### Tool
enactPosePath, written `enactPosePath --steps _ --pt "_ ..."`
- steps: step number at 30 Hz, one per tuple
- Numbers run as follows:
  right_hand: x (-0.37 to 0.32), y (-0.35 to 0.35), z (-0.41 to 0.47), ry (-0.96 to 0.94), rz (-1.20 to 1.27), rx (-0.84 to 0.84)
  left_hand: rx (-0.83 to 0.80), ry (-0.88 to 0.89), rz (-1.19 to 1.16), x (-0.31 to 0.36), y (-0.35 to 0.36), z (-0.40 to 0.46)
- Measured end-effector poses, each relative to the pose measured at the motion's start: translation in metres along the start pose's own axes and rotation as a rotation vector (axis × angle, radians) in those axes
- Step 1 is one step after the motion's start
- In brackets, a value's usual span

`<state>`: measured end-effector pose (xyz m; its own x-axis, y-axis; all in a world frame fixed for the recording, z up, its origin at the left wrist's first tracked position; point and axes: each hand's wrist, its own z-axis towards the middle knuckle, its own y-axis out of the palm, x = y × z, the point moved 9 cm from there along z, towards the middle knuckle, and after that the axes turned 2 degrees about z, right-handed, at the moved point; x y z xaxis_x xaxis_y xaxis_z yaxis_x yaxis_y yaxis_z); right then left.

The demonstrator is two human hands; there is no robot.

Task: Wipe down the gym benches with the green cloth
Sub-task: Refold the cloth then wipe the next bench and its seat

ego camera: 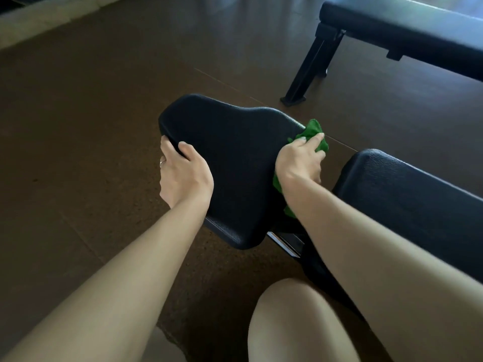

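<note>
Green cloth (312, 135) sits bunched under the right hand (298, 163), whose grip is curled round it against the seat pad's (235, 163) right edge. The left hand (183, 173) clasps the pad's left rim. The trailing cloth might snag in the gap beside the back pad (407, 194). Floor (91, 113) lies open leftward; another bench (405, 30) stands well apart.

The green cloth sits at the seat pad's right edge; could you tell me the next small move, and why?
Probably sweep the green cloth leftward across the seat pad: the right hand presses it at the right edge, the left hand steadies the left edge, and the top between is uncovered.
</note>
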<state>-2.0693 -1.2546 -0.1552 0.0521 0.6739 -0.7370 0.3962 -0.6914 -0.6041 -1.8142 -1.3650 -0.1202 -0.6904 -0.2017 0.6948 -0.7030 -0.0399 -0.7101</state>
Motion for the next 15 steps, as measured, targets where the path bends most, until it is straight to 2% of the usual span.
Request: enactPosePath --steps 4,8,12,15 --pt "-0.016 -0.005 0.029 -0.027 -0.053 0.02 0.03 0.004 -0.004 0.002 0.0 0.002" --pt "-0.012 0.004 -0.001 -0.077 -0.128 -0.051 0.023 0.005 -0.004 0.003 -0.002 -0.002" --pt "-0.004 0.022 -0.082 -0.31 -0.34 -0.117 0.023 -0.011 -0.022 0.001 -0.002 -0.003" --pt "-0.015 0.028 -0.077 -0.407 -0.435 -0.105 0.017 0.0 -0.03 0.0 -0.002 -0.002"
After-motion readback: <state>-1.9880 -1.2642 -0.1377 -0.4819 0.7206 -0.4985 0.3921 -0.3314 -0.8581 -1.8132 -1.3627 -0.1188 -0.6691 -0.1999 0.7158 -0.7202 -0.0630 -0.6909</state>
